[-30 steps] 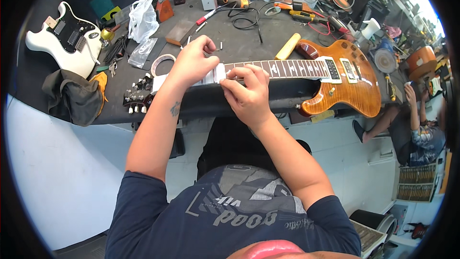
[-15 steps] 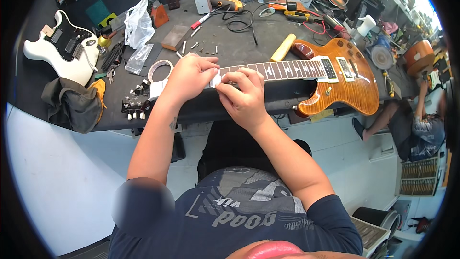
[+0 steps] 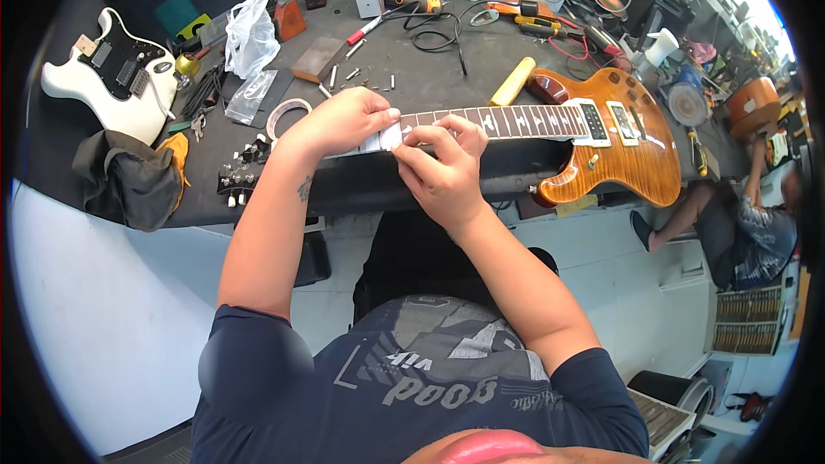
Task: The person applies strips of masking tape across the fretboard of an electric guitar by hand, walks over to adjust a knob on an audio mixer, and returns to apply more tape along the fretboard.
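An electric guitar with a glossy amber-brown body [image 3: 632, 155] lies across the bench, its neck running left to a dark headstock [image 3: 236, 179]. White tape [image 3: 390, 137] covers part of the fretboard. My left hand [image 3: 342, 123] lies over the neck, fingers bent and closed, thumb tip against the upper end of the tape. Part of the neck is hidden under it. My right hand [image 3: 445, 167] is closed in a pinch at the tape's lower edge, with its curled fingers over the frets beside it.
A tape roll [image 3: 287, 119], a brown block [image 3: 316, 60] and small metal pieces lie behind my left hand. A white guitar body [image 3: 112, 90] and dark cloth [image 3: 129, 176] are at left. A yellow stick [image 3: 512, 82] lies behind the neck. Another person [image 3: 760, 232] sits at far right.
My left hand has flattened and drawn slightly left, with its forearm shifting left. More of the white tape shows between the hands. My right hand has moved slightly right, with its fingers still curled.
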A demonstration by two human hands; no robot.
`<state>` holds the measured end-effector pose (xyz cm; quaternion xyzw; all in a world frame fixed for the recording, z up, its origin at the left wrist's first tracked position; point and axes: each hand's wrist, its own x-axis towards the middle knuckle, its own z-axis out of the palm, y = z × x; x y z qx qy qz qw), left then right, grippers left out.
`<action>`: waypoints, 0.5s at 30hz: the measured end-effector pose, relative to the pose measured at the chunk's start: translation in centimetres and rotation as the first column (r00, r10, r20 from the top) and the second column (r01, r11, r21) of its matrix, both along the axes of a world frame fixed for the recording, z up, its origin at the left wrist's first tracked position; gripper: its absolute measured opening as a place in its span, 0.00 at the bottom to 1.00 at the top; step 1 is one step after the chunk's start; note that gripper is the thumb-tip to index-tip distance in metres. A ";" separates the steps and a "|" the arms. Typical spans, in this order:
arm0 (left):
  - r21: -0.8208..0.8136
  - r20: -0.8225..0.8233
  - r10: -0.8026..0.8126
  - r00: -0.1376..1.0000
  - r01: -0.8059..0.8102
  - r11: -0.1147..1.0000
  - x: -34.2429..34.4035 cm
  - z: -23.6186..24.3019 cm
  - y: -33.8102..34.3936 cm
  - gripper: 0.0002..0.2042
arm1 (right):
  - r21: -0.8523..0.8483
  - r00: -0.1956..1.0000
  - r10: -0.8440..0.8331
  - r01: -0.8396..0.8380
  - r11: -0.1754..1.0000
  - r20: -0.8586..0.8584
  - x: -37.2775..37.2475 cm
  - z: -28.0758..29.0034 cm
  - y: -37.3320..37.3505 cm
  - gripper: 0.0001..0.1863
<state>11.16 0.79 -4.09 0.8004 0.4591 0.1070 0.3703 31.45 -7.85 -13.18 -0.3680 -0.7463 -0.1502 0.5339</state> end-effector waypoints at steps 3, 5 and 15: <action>-0.034 -0.031 -0.022 0.999 0.021 0.999 -0.2 0.4 0.0 0.17 | -0.001 0.998 0.050 -0.050 0.999 -0.030 -0.1 -0.1 -0.6 0.15; -0.033 -0.011 -0.073 0.997 0.073 0.997 -0.7 0.3 0.4 0.19 | -0.009 0.996 0.071 -0.071 0.997 -0.054 0.2 -0.5 -1.4 0.14; 0.097 -0.060 -0.070 0.996 0.075 0.992 0.0 1.3 -1.3 0.27 | -0.029 0.990 0.133 -0.134 0.991 -0.036 0.7 -0.3 -1.8 0.12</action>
